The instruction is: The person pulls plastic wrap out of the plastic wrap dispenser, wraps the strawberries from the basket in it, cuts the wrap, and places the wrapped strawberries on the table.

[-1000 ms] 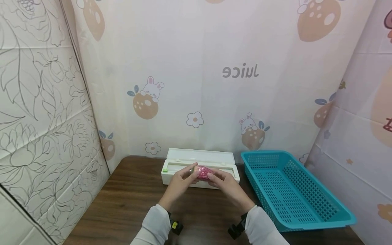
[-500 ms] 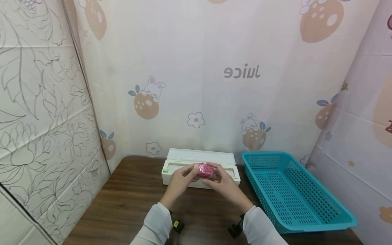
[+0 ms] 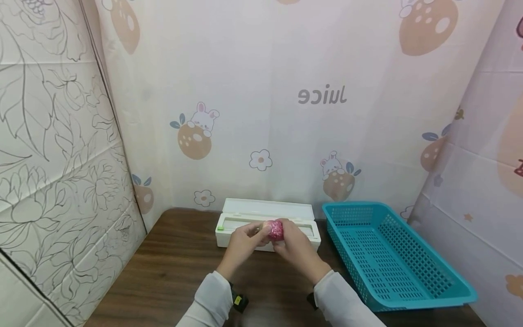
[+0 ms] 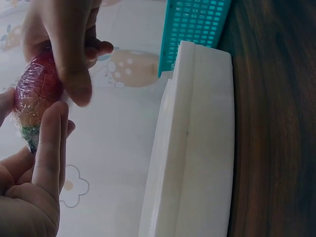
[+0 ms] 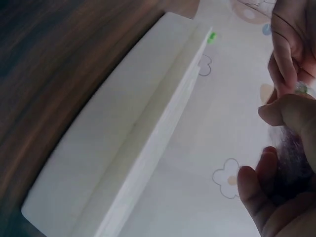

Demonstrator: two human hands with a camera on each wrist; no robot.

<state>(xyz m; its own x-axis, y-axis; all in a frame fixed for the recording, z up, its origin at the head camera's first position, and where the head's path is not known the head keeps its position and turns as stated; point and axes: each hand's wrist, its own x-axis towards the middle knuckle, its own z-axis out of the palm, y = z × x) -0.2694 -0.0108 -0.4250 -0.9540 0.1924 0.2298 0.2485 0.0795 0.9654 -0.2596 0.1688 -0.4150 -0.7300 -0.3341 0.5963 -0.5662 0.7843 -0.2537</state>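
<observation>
Both hands hold a red, fruit-like thing [image 3: 276, 230] wrapped in shiny clear film, raised in front of a white cling film dispenser [image 3: 228, 237]. In the left wrist view the wrapped thing [image 4: 37, 91] shades from red to orange-yellow, with a green tip at its lower end. My left hand [image 3: 240, 245] pinches it near the green end between thumb and fingers. My right hand [image 3: 298, 247] curls round the red end, its thumb lying along the near side. The right hand's palm hides part of the thing.
The dispenser's lid [image 3: 267, 209] stands raised at the back, and a green slider [image 3: 220, 228] sits at its left end. To the right is a turquoise perforated basket [image 3: 412, 303] on the brown wooden table [image 3: 163, 272]. Patterned cloth walls [image 3: 261, 113] enclose the back and sides.
The right hand has shifted from pinching the right side to wrapping round the red end. The wrapped thing has turned so its red end shows rounder. The left hand keeps its hold.
</observation>
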